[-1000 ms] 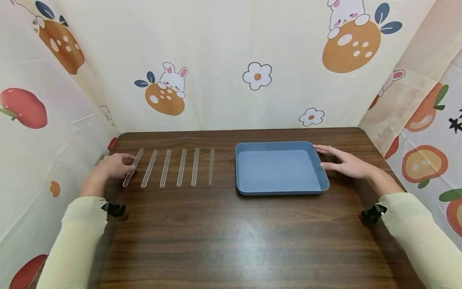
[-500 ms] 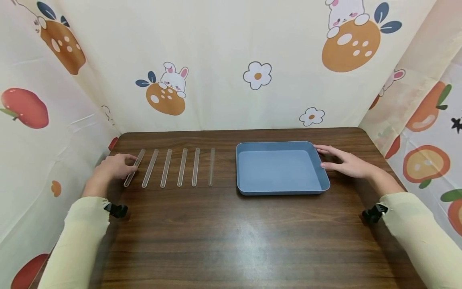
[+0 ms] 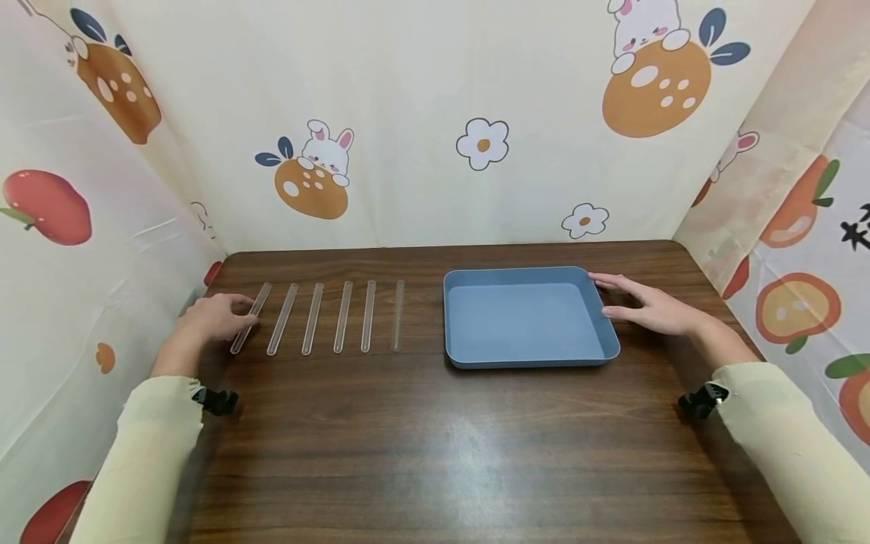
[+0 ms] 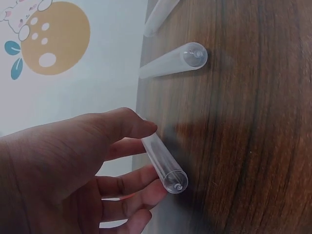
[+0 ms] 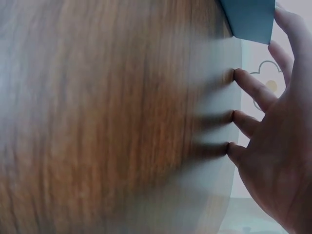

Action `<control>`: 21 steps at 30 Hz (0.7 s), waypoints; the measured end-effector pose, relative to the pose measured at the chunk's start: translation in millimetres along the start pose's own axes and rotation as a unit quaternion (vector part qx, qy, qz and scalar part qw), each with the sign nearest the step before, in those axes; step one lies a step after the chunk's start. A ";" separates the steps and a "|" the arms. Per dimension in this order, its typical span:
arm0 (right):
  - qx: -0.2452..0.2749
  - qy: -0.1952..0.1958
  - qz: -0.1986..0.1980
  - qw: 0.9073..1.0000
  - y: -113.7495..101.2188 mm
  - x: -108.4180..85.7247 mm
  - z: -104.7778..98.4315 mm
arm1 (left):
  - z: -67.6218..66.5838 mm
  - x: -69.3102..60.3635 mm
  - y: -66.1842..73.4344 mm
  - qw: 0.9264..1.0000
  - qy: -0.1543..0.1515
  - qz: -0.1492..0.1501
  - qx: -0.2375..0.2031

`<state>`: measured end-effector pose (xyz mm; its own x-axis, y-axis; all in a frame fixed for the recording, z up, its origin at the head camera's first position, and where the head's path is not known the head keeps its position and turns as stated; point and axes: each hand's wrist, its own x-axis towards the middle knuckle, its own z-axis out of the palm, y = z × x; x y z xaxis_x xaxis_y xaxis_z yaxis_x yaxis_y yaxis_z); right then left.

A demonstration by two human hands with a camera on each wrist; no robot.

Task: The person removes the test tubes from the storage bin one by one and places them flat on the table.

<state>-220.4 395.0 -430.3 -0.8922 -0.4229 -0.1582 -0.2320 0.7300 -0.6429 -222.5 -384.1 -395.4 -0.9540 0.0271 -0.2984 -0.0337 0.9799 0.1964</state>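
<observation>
A row of several clear plastic test tubes lies on the left half of the table in the head view, slightly apart. My left hand (image 3: pixel 216 317) is at the leftmost test tube (image 3: pixel 260 299). In the left wrist view, the thumb and fingers pinch this test tube (image 4: pixel 165 165) from opposite sides, its rounded end towards the camera. Another test tube (image 4: pixel 178 61) lies beyond it. On the right, a shallow blue tray (image 3: pixel 530 317) sits flat. My right hand (image 3: pixel 652 308) touches the tray's right edge with spread, fairly straight fingers; other fingertips (image 5: pixel 240 75) rest on the tabletop.
The brown wood-grain table (image 3: pixel 435 438) is bounded by printed curtains at the back (image 3: pixel 408 166), left and right. A dark wrist device (image 3: pixel 216 400) sits at each cuff.
</observation>
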 end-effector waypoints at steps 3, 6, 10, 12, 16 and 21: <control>0.002 0.008 -0.008 1.000 -1.1 -0.4 0.8 | 0.2 0.5 -0.9 1.000 0.004 0.001 0.002; 0.002 0.016 -0.013 1.000 -1.9 -0.3 0.8 | -0.3 0.2 -1.6 1.000 0.008 0.005 0.002; -0.007 0.032 0.000 0.999 -2.1 -0.1 -2.3 | -0.8 -1.0 -3.3 1.000 0.014 0.006 0.002; -0.013 0.041 0.006 0.999 -2.9 -0.4 -4.7 | -1.2 -1.3 -4.7 1.000 0.017 0.006 0.003; -0.032 0.059 0.015 0.998 -6.3 -2.4 -11.0 | -5.0 -2.6 -5.8 1.000 0.021 0.013 0.002; -0.067 0.084 0.033 0.994 -14.0 -5.3 -21.3 | -16.5 -12.5 -4.4 0.999 0.046 0.022 -0.009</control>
<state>-220.6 398.5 -404.6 -0.9568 -0.2841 -0.0614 -0.2104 0.8227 -0.5281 -215.4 -392.0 -377.1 -0.9779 0.0509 -0.2026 0.0043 0.9746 0.2238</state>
